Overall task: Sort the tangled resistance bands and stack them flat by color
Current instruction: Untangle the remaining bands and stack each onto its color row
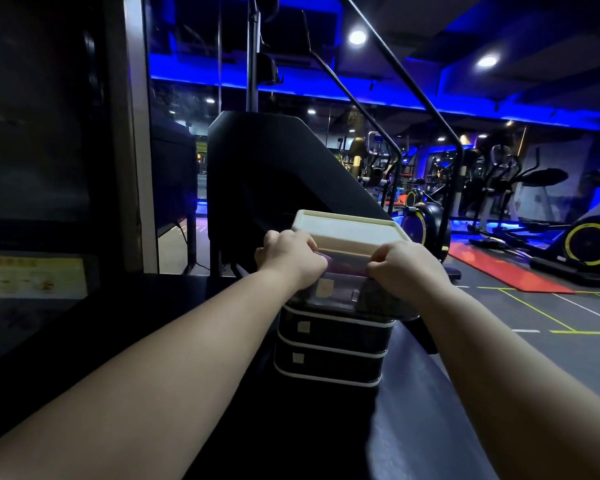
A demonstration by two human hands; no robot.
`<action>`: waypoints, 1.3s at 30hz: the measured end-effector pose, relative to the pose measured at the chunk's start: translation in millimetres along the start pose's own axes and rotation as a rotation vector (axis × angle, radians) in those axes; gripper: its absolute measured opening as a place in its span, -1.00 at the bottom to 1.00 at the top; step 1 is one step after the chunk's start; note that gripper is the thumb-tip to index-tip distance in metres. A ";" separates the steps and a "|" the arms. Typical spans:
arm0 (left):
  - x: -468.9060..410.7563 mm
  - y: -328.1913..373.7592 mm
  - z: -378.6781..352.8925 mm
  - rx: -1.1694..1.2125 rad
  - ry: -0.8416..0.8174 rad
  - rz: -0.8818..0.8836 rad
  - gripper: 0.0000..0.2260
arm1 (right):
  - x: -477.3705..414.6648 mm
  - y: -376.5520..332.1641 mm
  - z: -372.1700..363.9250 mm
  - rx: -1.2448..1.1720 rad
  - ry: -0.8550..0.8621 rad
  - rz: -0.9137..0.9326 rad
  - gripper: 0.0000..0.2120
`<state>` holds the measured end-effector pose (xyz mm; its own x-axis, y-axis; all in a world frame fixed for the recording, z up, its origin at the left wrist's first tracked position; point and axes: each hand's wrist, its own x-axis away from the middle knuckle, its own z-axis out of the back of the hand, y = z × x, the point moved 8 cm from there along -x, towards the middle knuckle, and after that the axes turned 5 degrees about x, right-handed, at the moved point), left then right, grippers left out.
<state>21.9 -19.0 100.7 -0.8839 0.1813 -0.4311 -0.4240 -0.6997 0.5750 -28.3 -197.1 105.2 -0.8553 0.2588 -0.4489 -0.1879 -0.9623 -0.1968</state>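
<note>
Dim gym with blue strip lighting along the ceiling, grey floor with yellow floor lines (530,306) and a red mat (506,271) off to the right. There are exercise bikes with yellow-rimmed wheels (591,244) back there too, well apart from the action.

Up close, a small drawer unit with a cream plastic top (347,233) sits on a dark ledge (118,323), and a big black stair machine (274,168) rises right behind it, blocking most of the view past it. The smoky see-through top drawer (340,296) is slid out toward the camera. Two more dark drawers with white trim (329,348) sit pushed in below it, each with a little pale label.

The left hand (290,258) and right hand (404,268) both have their fingers curled over the front rim of that top drawer, knuckles up. Between them a strip of purple resistance band (343,265) shows inside the drawer. The hands cover the rest, so can't tell if the fingers are also on the band.
</note>
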 end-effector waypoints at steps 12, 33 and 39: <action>8.6 -21.4 -11.7 0.454 -0.320 -0.125 0.01 | 27.0 51.2 -10.2 -0.579 0.279 0.115 -0.29; -20.4 -47.0 -55.2 0.697 -0.223 0.012 -0.15 | 0.0 76.2 -65.0 -0.809 0.180 -0.112 -0.05; -32.0 -49.9 -57.9 0.639 -0.071 -0.005 -0.19 | -9.5 79.0 -68.7 -0.691 0.227 -0.120 -0.30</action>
<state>82.8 -29.9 45.6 -0.8833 0.2440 -0.4003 -0.4427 -0.1530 0.8835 -1.8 -269.8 34.1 -0.7131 0.4421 -0.5441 0.1368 -0.6734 -0.7265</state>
